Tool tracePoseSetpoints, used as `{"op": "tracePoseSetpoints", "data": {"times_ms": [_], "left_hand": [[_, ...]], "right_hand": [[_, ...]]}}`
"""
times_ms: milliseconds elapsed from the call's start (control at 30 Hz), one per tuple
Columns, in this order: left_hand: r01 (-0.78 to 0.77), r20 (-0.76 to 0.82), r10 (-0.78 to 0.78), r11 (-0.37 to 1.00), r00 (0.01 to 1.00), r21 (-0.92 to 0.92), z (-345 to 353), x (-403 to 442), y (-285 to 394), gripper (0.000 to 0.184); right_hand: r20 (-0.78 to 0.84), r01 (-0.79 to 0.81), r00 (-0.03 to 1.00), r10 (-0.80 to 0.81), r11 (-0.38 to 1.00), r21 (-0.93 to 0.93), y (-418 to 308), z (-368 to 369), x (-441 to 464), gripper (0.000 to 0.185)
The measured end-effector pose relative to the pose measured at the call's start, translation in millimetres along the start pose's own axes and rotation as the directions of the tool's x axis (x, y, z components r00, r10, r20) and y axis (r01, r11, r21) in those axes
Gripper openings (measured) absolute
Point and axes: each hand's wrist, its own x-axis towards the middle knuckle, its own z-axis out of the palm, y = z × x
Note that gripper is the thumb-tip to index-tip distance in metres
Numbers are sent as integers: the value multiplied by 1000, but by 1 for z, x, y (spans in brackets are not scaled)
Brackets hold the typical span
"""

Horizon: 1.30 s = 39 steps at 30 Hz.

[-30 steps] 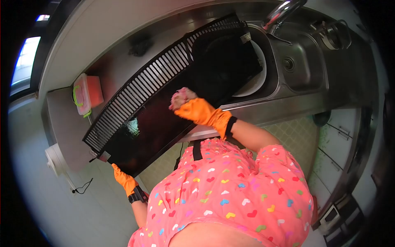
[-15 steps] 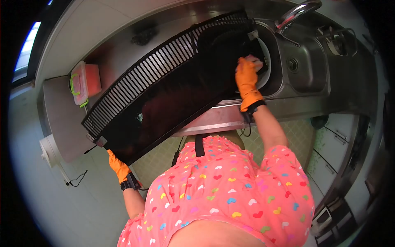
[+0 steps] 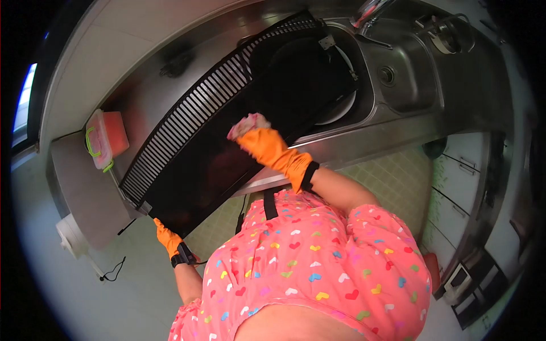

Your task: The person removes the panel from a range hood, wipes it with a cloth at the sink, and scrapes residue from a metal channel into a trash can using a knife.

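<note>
A long black glossy panel (image 3: 199,165) with a slotted grille (image 3: 199,99) along its curved far edge lies slantwise over the counter and part of the sink. In an orange rubber glove, my left hand (image 3: 168,237) grips the panel's lower left corner; some of its fingers are hidden beneath. My right hand (image 3: 266,146), gloved in orange too, is closed on a pink and white cloth (image 3: 249,123) over the middle of the panel. Whether the cloth presses on the surface, I cannot tell. Small metal brackets (image 3: 327,42) sit at the panel's ends.
Under the panel's right end is a white basin (image 3: 341,111) in the left sink bowl. The right bowl (image 3: 392,71) and a chrome faucet (image 3: 369,14) lie beyond. At the left stands a pink container (image 3: 111,133) with green handles. White cabinets (image 3: 458,187) line the right.
My right hand has moved left with the cloth, from the panel's right end to its middle. My left hand still holds the corner. The camera view has shifted slightly.
</note>
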Motion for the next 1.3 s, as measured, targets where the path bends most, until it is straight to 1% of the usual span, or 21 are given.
{"op": "tracePoseSetpoints", "data": {"times_ms": [33,100,133,167,200,300,333,433,467,567,633,667,733,767,833,867,933,1067,1133,1167,1300], "left_hand": [[-25,-32,26,999,999,23,-1,-2,1,58],[-47,-57,49,998,997,36,-4,5,-6,60],[14,-38,-12,998,999,55,-11,11,-8,65],[75,-23,-74,994,997,76,-16,15,-11,74],[156,-41,-155,988,987,14,-19,17,-13,74],[67,-201,-53,996,978,64,-23,20,-28,64],[118,-239,-90,988,967,104,-22,18,-24,65],[159,-262,-128,982,957,101,-43,36,-49,65],[152,-271,-127,985,954,77,-49,41,-58,65],[193,-305,-185,981,934,-3,-62,46,-73,62],[78,-285,-86,996,955,-38,-70,44,-79,60],[170,-343,-162,985,925,-8,-58,37,-60,59],[129,-329,-124,992,936,-5,-68,42,-73,59],[85,-302,-81,996,950,-1,-77,44,-81,60],[79,-365,-52,995,930,58,-49,19,-46,61],[73,-407,-19,990,913,118,-37,13,-32,62],[83,-383,-66,996,921,28,-39,17,-39,62],[-2,-399,26,998,917,60,-33,14,-39,60],[43,-369,-50,999,928,-25,-35,16,-43,59],[92,-327,-121,990,937,-103,-35,19,-43,58],[32,-235,-55,994,971,-101,-8,-4,-10,56]], "right_hand": [[94,-119,987,130,986,-113,15,-13,1,29],[23,-333,943,333,943,17,44,-39,5,26],[-197,-173,971,132,963,-207,64,-50,7,26],[-241,-223,949,204,973,-53,81,-67,10,22],[-110,-265,913,393,776,572,90,-92,23,21],[-59,-286,787,614,448,847,162,-135,35,16],[-254,-266,797,548,695,668,201,-141,31,15],[-21,-383,667,745,367,848,244,-165,29,19],[-12,-392,673,740,370,842,256,-167,30,19],[82,-557,590,803,331,762,317,-164,23,21],[1,-682,628,778,551,481,395,-133,-4,20],[13,-682,634,774,550,482,403,-129,-1,20],[82,-742,648,757,652,-157,409,-120,4,21],[94,-732,658,747,664,-153,410,-108,4,21],[260,-289,682,684,578,-764,415,-80,-10,23],[266,-284,685,678,585,-759,401,-84,-3,23],[359,-889,320,877,409,-205,343,-116,34,23],[195,-847,530,825,509,150,281,-143,41,22],[-23,-613,753,657,715,337,230,-147,53,23],[-30,-613,751,659,714,337,206,-147,58,23],[-28,-127,991,133,979,160,139,-119,77,30]]}}
